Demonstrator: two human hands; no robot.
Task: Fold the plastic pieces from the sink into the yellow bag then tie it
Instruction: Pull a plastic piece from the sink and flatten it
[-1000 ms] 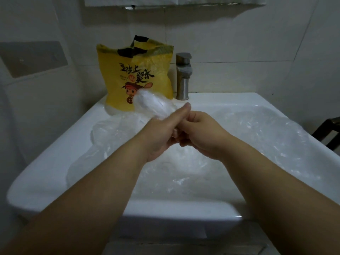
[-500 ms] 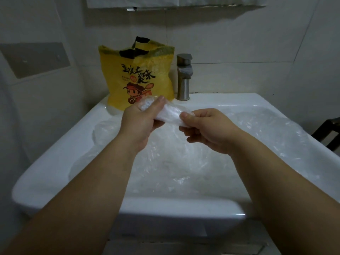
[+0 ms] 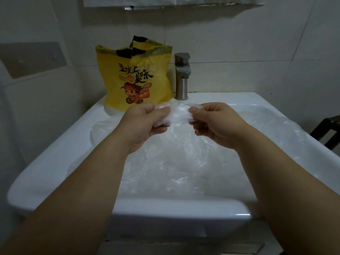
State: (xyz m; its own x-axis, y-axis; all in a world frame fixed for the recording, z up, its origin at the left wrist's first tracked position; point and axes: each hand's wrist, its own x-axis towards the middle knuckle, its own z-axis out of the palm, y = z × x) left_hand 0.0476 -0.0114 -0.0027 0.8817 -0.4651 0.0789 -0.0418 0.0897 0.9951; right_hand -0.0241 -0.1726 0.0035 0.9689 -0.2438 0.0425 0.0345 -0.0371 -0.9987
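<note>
Pinching 2 ends, your left hand [image 3: 144, 124] and right hand [image 3: 217, 124] are holding a crumpled clear plastic piece [image 3: 178, 115].

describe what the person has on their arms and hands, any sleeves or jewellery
The left hand and right hand are bare: no gloves, no ring on the fingers in view. Both forearms are uncovered as far as the frame shows, with no sleeve, watch or bracelet.
</note>
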